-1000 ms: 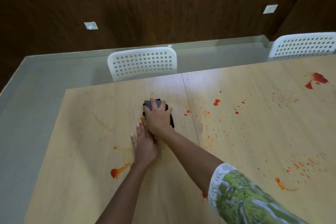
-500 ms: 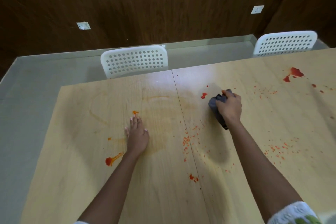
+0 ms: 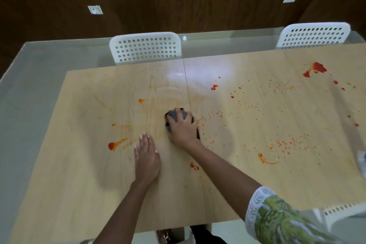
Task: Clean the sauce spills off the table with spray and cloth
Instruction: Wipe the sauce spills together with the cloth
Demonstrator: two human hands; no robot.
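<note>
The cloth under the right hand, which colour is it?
Dark grey cloth, seen in the head view.

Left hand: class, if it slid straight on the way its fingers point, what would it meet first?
Probably nothing solid: the left hand lies flat, fingers pointing away across the table. Only faint orange smears lie ahead.

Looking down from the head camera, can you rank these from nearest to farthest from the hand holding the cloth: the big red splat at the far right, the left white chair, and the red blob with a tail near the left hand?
From the right hand:
1. Red blob with a tail, to its left.
2. Left white chair, across the table.
3. Big red splat, far right corner.
</note>
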